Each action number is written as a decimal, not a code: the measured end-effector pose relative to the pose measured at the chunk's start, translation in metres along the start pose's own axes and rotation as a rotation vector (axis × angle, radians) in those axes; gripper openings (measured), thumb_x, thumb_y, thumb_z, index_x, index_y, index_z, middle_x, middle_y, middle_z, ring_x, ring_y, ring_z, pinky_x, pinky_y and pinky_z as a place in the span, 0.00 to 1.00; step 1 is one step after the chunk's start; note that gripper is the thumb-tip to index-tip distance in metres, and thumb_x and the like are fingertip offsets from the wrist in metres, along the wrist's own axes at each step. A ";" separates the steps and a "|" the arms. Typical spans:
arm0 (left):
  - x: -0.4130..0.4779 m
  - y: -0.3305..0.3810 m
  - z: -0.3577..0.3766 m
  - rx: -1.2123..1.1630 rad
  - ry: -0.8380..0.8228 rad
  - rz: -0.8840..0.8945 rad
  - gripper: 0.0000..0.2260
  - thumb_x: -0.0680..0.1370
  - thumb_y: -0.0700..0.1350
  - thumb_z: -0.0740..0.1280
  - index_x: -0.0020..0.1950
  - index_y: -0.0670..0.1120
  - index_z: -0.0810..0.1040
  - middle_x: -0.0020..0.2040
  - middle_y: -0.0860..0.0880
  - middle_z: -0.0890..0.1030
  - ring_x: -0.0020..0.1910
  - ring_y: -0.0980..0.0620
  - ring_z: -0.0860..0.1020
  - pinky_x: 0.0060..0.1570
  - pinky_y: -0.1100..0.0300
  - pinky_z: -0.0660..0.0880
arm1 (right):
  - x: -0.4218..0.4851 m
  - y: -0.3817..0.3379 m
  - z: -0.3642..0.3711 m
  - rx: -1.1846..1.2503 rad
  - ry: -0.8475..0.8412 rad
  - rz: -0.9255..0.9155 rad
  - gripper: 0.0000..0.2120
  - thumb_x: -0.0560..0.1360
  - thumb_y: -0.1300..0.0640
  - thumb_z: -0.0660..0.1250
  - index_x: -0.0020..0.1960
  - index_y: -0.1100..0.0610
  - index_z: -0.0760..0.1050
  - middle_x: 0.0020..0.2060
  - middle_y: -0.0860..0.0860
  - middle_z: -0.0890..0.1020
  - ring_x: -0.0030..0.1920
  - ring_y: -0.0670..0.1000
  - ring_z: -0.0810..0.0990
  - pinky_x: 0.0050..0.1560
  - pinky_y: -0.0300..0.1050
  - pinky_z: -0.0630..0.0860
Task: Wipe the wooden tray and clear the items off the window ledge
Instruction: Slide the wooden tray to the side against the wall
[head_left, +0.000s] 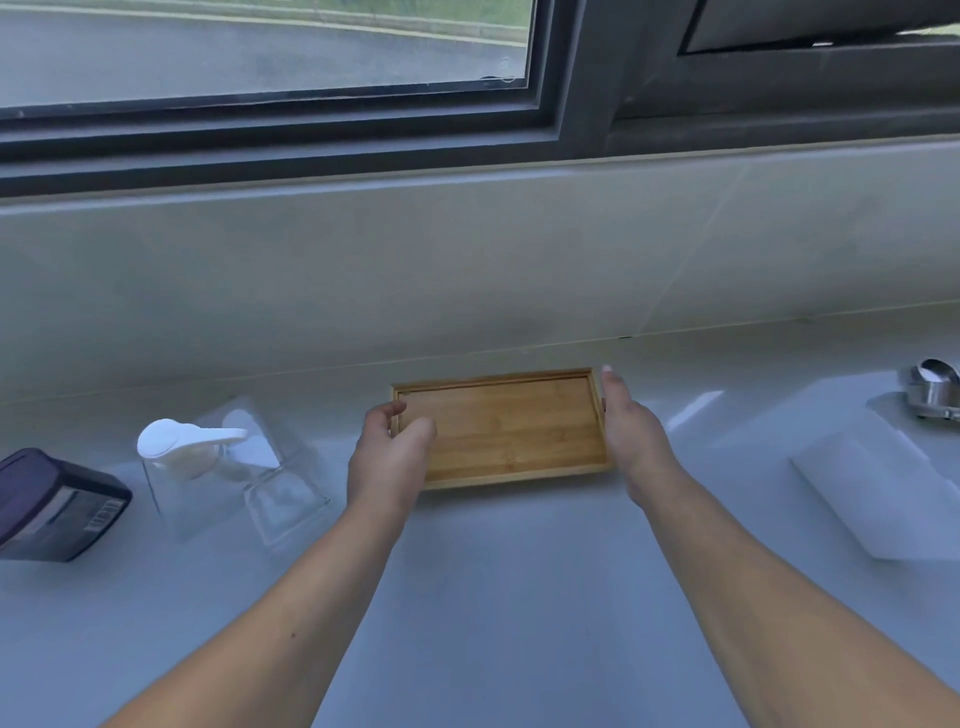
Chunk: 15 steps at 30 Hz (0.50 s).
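A rectangular wooden tray (511, 428) lies flat on the pale counter, close to the back wall, and it holds nothing. My left hand (389, 454) curls over the tray's left end, thumb on the inside and fingers around the rim. My right hand (631, 431) lies against the tray's right edge with straight fingers pointing to the wall. Both hands grip the tray from its two short sides. The window ledge (363, 182) above the tiled wall is bare in the part I see.
Left of the tray stands a clear soap dispenser with a white pump (192, 441) beside a clear container (280, 499). A dark purple box (52, 506) sits at the far left. A white box (883, 483) and a metal tap fitting (935, 389) are at the right.
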<state>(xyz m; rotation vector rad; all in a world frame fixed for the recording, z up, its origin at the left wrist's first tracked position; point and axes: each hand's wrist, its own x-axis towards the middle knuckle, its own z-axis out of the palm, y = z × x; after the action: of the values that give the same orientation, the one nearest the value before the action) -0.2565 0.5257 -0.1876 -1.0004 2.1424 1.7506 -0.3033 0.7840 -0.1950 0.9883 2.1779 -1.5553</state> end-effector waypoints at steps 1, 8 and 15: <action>0.005 0.003 0.002 0.008 0.007 0.003 0.24 0.64 0.60 0.64 0.61 0.67 0.72 0.62 0.57 0.78 0.50 0.60 0.77 0.44 0.56 0.70 | 0.007 -0.003 0.002 -0.007 0.009 -0.012 0.47 0.67 0.19 0.52 0.53 0.64 0.71 0.41 0.46 0.77 0.41 0.46 0.74 0.52 0.58 0.71; 0.036 0.017 0.016 0.044 0.052 0.001 0.25 0.62 0.60 0.64 0.60 0.63 0.74 0.55 0.55 0.81 0.49 0.52 0.79 0.43 0.54 0.72 | 0.046 -0.026 0.013 -0.065 0.027 -0.070 0.37 0.72 0.24 0.53 0.40 0.60 0.70 0.37 0.47 0.71 0.36 0.45 0.69 0.50 0.53 0.67; 0.053 0.019 0.020 0.031 0.061 -0.010 0.24 0.62 0.60 0.65 0.58 0.62 0.75 0.54 0.54 0.81 0.47 0.53 0.79 0.43 0.54 0.72 | 0.060 -0.030 0.022 -0.077 0.013 -0.093 0.39 0.72 0.25 0.55 0.49 0.63 0.71 0.50 0.46 0.78 0.44 0.45 0.74 0.48 0.52 0.68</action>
<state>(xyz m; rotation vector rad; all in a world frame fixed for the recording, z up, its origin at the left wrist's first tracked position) -0.3125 0.5257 -0.2068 -1.0678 2.1900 1.6978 -0.3703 0.7801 -0.2166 0.8877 2.3043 -1.4954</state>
